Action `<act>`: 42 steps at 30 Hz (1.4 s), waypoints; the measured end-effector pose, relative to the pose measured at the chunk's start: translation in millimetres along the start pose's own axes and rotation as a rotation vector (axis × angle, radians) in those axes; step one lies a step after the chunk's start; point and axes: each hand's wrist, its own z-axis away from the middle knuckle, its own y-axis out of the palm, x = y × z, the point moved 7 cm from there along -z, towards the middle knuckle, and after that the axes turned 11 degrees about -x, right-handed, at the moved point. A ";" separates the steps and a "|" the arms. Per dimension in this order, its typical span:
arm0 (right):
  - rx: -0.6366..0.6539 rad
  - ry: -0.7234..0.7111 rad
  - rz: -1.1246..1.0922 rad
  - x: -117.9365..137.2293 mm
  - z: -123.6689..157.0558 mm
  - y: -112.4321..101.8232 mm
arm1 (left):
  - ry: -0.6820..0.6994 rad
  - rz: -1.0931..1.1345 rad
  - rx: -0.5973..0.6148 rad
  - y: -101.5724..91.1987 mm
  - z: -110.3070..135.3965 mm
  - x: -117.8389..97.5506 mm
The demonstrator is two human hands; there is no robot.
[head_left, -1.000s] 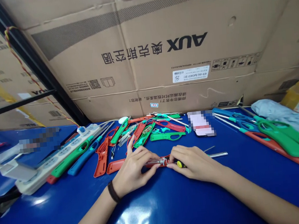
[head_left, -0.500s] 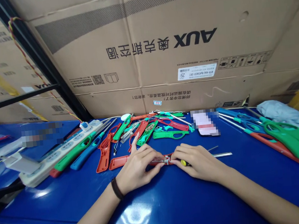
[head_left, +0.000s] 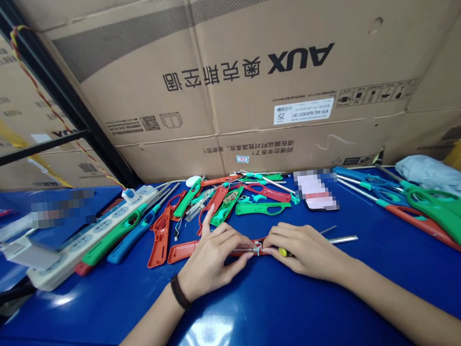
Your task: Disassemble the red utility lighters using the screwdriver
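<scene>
Red plastic lighter shell (head_left: pixel 240 252) mid-bench, pinched btwn both hands, narrow grip. L hand (head_left: pixel 212 262) and R hand (head_left: pixel 308 253) on either end, small clear tube (head_left: pixel 254 249) at centre. Yellow-black screwdriver (head_left: pixel 282 251) under R hand. Risk: tight pinch slips, small parts flick into loose lighter shells (head_left: pixel 160 239) on blue bench (head_left: pixel 106 321).
</scene>
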 end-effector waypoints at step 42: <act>-0.013 0.002 0.001 0.1 -0.3 -1.2 | 0.039 -0.026 -0.053 -2.1 -2.3 -2.2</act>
